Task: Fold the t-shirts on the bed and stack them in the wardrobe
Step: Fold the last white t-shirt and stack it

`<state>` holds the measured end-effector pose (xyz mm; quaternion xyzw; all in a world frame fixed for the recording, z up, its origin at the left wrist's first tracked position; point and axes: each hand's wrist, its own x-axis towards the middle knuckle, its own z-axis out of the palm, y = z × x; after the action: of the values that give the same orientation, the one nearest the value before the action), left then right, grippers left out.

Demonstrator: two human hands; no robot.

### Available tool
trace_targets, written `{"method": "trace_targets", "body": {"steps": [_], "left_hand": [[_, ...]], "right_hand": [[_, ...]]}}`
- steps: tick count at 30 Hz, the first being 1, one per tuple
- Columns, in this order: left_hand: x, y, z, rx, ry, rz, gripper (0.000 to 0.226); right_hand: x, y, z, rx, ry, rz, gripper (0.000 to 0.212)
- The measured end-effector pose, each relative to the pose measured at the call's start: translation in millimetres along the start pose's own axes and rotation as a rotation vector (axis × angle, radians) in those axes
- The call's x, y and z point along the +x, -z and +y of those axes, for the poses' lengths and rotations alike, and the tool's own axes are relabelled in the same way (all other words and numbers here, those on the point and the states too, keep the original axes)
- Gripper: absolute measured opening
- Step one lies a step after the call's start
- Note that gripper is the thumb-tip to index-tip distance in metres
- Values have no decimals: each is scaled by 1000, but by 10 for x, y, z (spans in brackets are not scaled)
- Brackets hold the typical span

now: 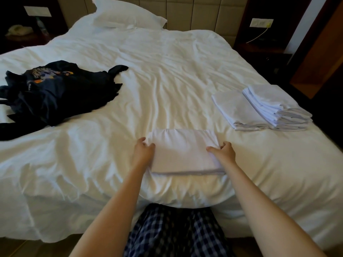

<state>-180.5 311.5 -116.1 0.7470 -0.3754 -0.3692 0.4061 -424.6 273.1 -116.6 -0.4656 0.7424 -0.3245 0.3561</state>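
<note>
Between your left hand (143,149) and right hand (223,152), fingers (151,145) curled on its edges, lift the folded shirt (181,154) level.

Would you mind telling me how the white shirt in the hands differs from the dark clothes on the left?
The white shirt is plain white; the dark clothes are near black with a coloured print. The white shirt is folded into a neat rectangle; the dark clothes lie crumpled in a heap. The left hand and right hand grip the white shirt's sides; nothing touches the dark clothes. Both lie on the bed.
</note>
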Motion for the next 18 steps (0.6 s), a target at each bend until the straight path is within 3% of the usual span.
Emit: {"method": "trace_targets", "body": {"steps": [2, 5, 9, 12, 15, 18], "left_hand": [[-64, 79, -16, -131, 118, -67, 47], [-209, 154, -82, -279, 274, -197, 24], [-338, 180, -190, -449, 420, -354, 42], [-452, 129, -239, -589, 458, -340, 37], [-640, 9, -255, -1048, 493, -288, 18], [-802, -174, -232, -1313, 456, -277, 21]], "right_hand": [[8, 43, 19, 76, -94, -38, 35], [-54, 92, -3, 239, -208, -122, 54], [-206, 203, -111, 352, -332, -368, 19], [-278, 253, -93, 429, -405, -468, 13], [-409, 260, -31, 596, -390, -511, 13], [-543, 220, -10, 820, -418, -577, 17]]}}
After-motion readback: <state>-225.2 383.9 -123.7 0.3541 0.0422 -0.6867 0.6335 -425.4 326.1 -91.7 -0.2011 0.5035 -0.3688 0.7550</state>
